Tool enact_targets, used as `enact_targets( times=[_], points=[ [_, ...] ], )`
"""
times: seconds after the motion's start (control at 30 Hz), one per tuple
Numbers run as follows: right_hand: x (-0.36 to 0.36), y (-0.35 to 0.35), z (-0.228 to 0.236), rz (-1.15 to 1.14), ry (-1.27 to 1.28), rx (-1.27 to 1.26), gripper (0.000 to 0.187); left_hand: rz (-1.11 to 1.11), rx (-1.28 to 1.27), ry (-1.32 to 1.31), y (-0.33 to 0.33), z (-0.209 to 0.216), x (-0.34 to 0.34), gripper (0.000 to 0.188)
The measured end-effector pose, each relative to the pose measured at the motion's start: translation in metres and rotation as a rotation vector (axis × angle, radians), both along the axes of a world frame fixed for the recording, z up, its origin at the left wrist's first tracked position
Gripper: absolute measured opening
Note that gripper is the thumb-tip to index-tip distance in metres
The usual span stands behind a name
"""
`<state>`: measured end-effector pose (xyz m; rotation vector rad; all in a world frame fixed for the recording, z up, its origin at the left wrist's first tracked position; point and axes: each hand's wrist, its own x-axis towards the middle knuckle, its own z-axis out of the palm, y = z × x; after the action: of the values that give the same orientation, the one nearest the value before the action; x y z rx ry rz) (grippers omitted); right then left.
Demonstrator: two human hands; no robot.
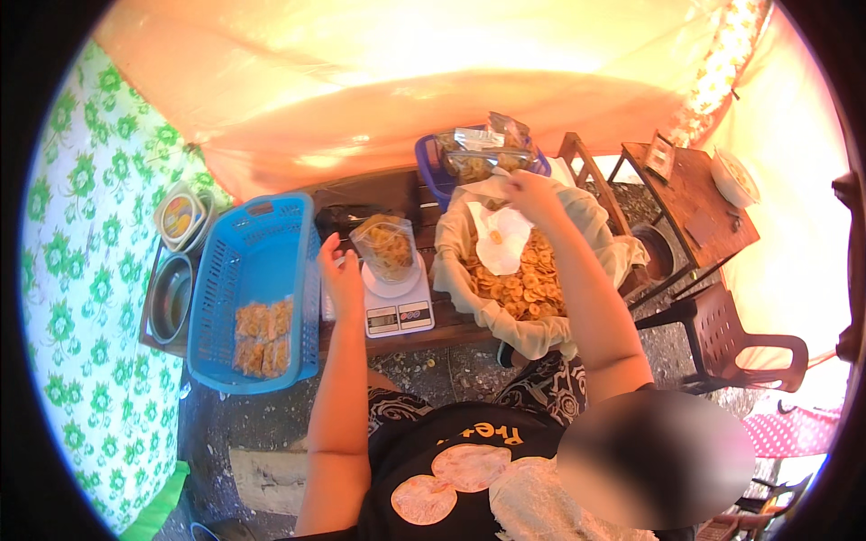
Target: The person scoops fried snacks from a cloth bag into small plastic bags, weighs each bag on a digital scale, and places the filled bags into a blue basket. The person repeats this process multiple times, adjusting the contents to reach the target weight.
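My left hand (341, 275) is just left of a white kitchen scale (400, 307), its fingers apart and nothing visible in them. On the scale's round plate stands a clear plastic bag (388, 245) filled with golden chips. My right hand (534, 197) reaches over the far side of a cloth-lined container (465, 290) heaped with round yellow chips (523, 287). Its fingers are closed near a pale edge, and what they pinch is too small to tell. Below that hand a white sheet (502, 251) lies on the chips, with a yellowish spot on it.
A blue plastic basket (300, 216) at the left holds several packed bags of chips (263, 338). Behind the chips, a purple-blue basket (431, 180) carries more filled bags. Metal bowls (170, 298) stand at far left. A small wooden table (699, 194) and brown plastic chair (735, 338) are right.
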<state>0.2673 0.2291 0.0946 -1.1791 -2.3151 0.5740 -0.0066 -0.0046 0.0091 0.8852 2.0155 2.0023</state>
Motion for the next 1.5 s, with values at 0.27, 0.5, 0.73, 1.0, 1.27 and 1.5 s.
enact_targets(
  times=[0.27, 0.5, 0.73, 1.0, 1.27, 1.5],
  points=[
    [0.11, 0.004, -0.12, -0.453, -0.549, -0.162, 0.053, 0.084, 0.053, -0.152, -0.003, 0.006, 0.007, 0.038],
    [0.075, -0.021, -0.054, -0.134, -0.797, -0.315, 0.041, 0.2, 0.051, 0.088, -0.008, 0.021, 0.018, 0.037],
    [-0.005, -0.03, -0.077, -0.148, -0.418, 0.014, 0.028, 0.154, 0.101, 0.298, -0.003, 0.038, 0.043, 0.035],
    [0.056, -0.002, -0.061, -0.126, -0.13, -0.087, 0.032, 0.233, 0.08, 0.54, -0.034, 0.061, 0.035, 0.032],
    [0.09, -0.077, -0.05, -0.056, -0.389, -0.235, 0.019, -0.61, 0.036, 0.622, 0.059, 0.054, 0.148, 0.027],
    [0.109, -0.079, -0.054, -0.007, 0.194, -0.574, 0.022, -0.986, -0.404, 0.275, 0.108, 0.024, 0.198, 0.021]
  ],
)
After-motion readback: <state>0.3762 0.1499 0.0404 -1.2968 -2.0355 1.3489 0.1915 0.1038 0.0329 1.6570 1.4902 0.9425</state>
